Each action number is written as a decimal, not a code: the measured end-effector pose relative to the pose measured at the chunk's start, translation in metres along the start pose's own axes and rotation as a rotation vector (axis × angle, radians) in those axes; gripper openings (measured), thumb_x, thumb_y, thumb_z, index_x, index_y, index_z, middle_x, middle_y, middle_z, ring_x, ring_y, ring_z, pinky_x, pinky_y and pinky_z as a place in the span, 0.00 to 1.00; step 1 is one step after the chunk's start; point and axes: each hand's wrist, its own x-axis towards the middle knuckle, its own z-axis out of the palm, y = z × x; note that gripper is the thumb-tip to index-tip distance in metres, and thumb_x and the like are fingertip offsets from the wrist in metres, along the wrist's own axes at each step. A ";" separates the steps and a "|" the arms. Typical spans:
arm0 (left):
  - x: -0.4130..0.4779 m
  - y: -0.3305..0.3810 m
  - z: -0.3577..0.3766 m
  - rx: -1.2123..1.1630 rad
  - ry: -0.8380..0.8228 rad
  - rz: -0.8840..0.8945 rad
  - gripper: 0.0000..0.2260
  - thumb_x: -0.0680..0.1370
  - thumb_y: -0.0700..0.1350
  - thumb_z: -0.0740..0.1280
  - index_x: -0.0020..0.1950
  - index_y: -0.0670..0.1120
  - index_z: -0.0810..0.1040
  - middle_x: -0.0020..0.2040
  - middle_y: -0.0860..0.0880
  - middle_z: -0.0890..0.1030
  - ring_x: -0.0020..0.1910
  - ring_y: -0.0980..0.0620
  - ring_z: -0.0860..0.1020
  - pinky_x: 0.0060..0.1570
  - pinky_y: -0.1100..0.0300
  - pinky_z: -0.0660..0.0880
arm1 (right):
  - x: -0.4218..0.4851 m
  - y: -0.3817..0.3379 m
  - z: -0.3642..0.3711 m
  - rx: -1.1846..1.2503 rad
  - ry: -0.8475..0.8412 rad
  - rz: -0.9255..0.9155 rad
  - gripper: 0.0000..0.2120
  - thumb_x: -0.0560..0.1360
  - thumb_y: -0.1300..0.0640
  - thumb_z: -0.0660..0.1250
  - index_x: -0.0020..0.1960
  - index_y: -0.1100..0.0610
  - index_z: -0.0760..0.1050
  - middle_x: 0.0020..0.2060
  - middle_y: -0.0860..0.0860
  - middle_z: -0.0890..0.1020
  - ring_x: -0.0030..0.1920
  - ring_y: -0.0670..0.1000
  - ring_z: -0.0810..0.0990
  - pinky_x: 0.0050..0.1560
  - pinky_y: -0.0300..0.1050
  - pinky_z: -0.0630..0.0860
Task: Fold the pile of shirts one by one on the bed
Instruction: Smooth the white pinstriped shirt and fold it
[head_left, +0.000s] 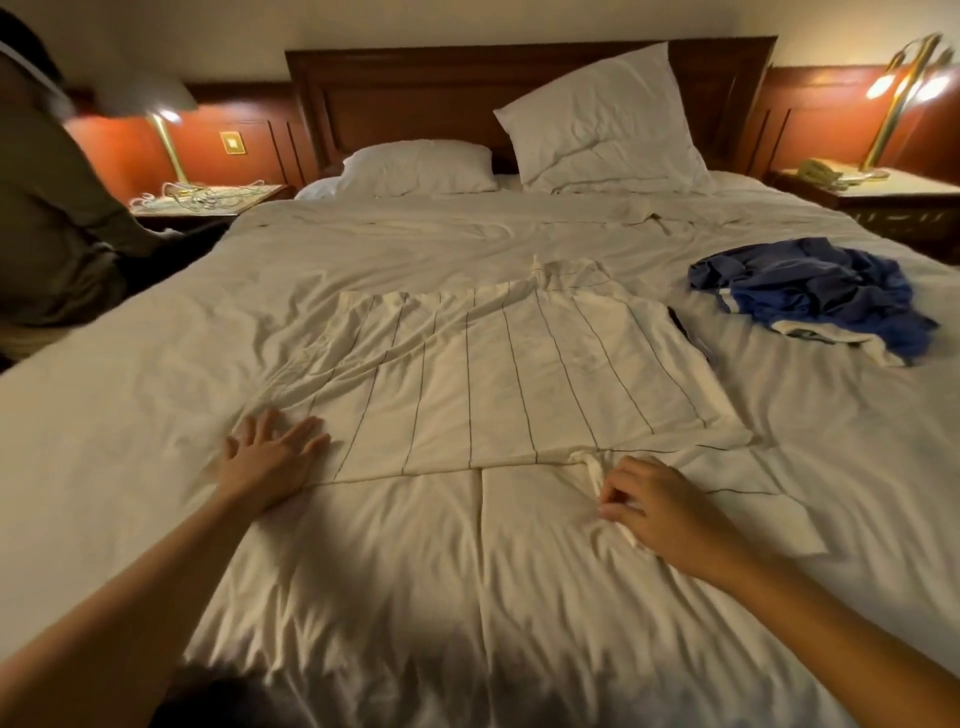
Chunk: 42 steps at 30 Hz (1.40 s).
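Left hand (270, 457) lies flat, fingers straight, on the striped shirt (519, 384) edge; right hand (654, 514) pinches what seems its sleeve (592, 467), blue shirts (810, 291) far beyond it.

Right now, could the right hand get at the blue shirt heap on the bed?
Probably yes. Only bare sheet lies between the right hand and the blue shirt heap. But it is pinching the striped shirt, so it must let go first, and the heap lies well beyond it, so a lean seems needed.

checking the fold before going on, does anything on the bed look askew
The striped shirt lies mostly flat, but its left side bunches into diagonal wrinkles near the left hand. The blue shirt sits crumpled at right.
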 end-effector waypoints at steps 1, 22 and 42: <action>0.000 -0.008 -0.002 0.015 0.014 -0.030 0.28 0.78 0.72 0.45 0.77 0.68 0.57 0.82 0.44 0.46 0.80 0.41 0.44 0.76 0.39 0.45 | 0.003 -0.003 0.000 -0.010 -0.003 0.010 0.11 0.75 0.52 0.72 0.37 0.48 0.72 0.39 0.41 0.75 0.46 0.47 0.75 0.49 0.47 0.73; 0.098 0.060 -0.033 0.100 -0.052 0.285 0.19 0.85 0.58 0.52 0.75 0.58 0.67 0.72 0.49 0.68 0.72 0.43 0.65 0.70 0.42 0.65 | 0.148 0.002 -0.003 0.164 -0.036 0.205 0.34 0.73 0.27 0.56 0.69 0.46 0.74 0.67 0.43 0.74 0.70 0.48 0.69 0.70 0.45 0.65; 0.417 0.068 -0.038 -0.479 0.363 0.035 0.19 0.66 0.59 0.79 0.42 0.46 0.79 0.41 0.48 0.82 0.39 0.47 0.78 0.36 0.56 0.71 | 0.387 0.050 0.099 -0.248 0.090 0.340 0.33 0.76 0.29 0.35 0.79 0.36 0.37 0.81 0.46 0.43 0.80 0.51 0.41 0.78 0.56 0.41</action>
